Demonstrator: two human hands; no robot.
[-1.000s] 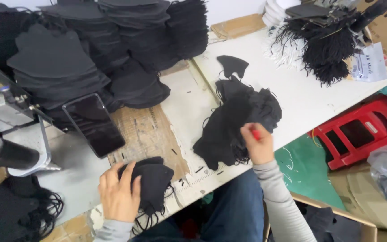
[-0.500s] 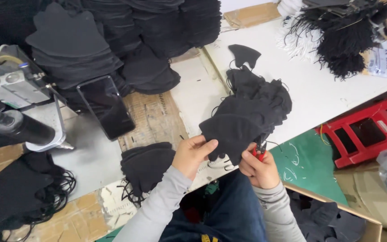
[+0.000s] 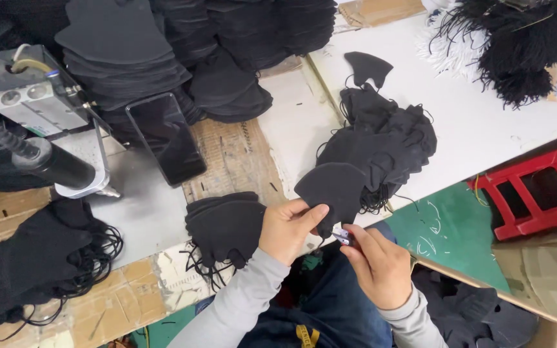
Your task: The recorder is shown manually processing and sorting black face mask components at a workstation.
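At the near edge of the bench [image 3: 356, 122], just over the lap, the left hand [image 3: 286, 230] holds one black mask [image 3: 332, 191] up by its lower edge, thumb and fingers [image 3: 311, 212] closed on the fabric, so the piece stands clear of the surface and partly in front of the loose mask heap [image 3: 381, 142] that lies toward the right of the near edge. The right hand [image 3: 376, 265] is curled shut around a small tool [image 3: 342, 237] with a bright tip and a red part; I judge it to be snips, though it is too small to be sure. Its tip sits just under the mask, touching or almost touching the bottom edge beside the left fingertips. The step in hand looks like trimming or checking that lower edge, where a thin ear cord hangs. The next move, as I judge it, calls for a steady pinch from the left hand and a fine, short action of the tool close to the fabric, without nicking the cord or the left fingers, which lie just beside the tip. A small stack [image 3: 225, 225] of masks rests at the near edge just left of the left wrist, and a dark phone [image 3: 166, 138] lies further back, toward the left.
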